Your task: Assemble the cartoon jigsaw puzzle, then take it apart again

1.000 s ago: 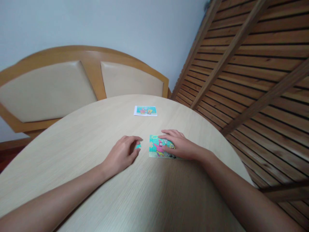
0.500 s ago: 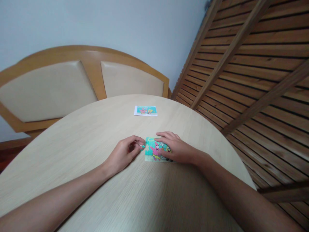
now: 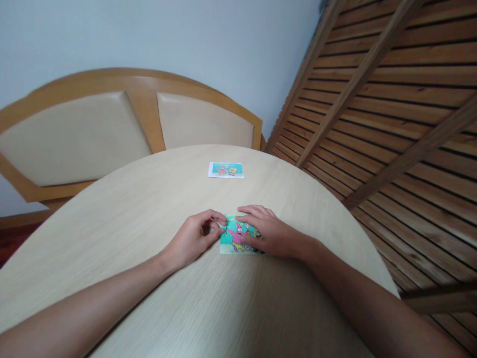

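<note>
A small jigsaw puzzle [image 3: 229, 247] with a pink starfish cartoon figure on a turquoise ground lies on the round table. My left hand [image 3: 196, 234] is at its left edge, thumb and forefinger closed in a pinch on a turquoise puzzle piece [image 3: 224, 230]. The fingertips partly cover that piece, which sits at the puzzle's left border. Resting over the right part of the puzzle is my right hand [image 3: 270, 231], its fingers spread and lying flat. It hides the upper right and right side of the picture.
A printed picture card [image 3: 226, 170] with similar cartoon figures lies farther back on the pale wooden table [image 3: 156, 189]. Behind the table stands a padded wooden bench back [image 3: 139, 109]. A slatted wooden screen [image 3: 372, 114] rises along the right.
My left hand has brought the piece into the pale gap at the puzzle's left side, which now looks turquoise. The puzzle has shifted slightly left and nearer to me, with my right hand on it.
</note>
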The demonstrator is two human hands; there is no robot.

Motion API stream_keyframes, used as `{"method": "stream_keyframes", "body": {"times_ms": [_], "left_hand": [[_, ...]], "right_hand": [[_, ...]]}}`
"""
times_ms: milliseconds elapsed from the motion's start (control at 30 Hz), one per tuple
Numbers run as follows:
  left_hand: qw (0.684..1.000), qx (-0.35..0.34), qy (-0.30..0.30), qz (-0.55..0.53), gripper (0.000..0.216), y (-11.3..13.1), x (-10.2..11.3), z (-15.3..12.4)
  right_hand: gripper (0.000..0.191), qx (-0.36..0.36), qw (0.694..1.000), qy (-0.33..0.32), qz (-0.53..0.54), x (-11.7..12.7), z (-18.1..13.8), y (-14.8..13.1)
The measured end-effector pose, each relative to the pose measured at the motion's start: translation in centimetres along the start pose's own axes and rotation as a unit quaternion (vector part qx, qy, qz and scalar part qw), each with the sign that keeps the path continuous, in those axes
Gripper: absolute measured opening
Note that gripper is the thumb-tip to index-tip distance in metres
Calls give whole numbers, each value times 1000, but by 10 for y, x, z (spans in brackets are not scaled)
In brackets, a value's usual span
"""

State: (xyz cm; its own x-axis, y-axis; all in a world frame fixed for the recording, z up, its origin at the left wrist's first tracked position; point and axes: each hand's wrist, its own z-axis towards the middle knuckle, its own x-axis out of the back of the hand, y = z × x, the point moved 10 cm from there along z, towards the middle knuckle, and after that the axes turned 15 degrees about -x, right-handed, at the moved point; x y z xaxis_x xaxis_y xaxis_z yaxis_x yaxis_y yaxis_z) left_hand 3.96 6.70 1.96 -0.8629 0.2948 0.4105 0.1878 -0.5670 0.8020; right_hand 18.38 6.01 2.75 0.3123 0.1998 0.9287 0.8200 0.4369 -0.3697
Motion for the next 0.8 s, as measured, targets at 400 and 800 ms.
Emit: {"method": "stream_keyframes", "body": {"times_ms": [400,800], "left_hand": [[992,-48,-35,109,16,3,1,1],[982,-69,-54,170,17,6,1,3]], "right_hand": [[56,-1,1000,2,3,0,1,-1],[57,-4,1000,-5,5,-2,1,0]]}}
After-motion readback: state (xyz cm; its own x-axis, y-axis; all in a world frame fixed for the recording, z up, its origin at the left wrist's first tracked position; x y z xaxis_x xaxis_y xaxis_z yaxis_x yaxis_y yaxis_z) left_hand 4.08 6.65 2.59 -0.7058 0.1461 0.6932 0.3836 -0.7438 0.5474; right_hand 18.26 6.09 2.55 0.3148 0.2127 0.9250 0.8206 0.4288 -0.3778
